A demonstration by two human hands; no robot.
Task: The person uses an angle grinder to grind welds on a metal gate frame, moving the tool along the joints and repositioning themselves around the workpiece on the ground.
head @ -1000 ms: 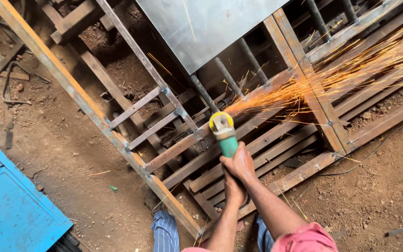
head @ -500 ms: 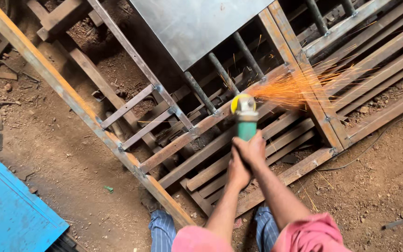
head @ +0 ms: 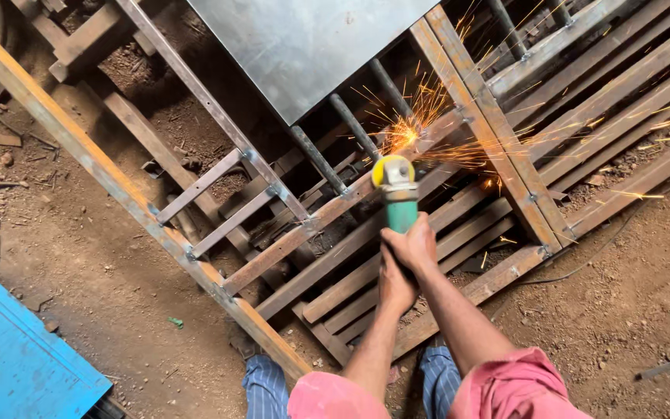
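A green angle grinder with a yellow head is pressed against a rusty steel gate frame lying flat on the dirt. Both hands grip its body. My right hand is wrapped over the top of the handle. Just below it, my left hand clasps the same handle. Orange sparks spray up and to the right from the disc onto the frame's bars. A grey metal sheet covers the upper part of the frame.
A blue metal panel lies at the lower left. A long steel beam runs diagonally across the dirt. Scrap pieces and a cable lie on the ground at the left, and a thin cord trails at the right.
The grinder and both hands have shifted right along the frame bar. The spark spray is now shorter and points upward as well as right.
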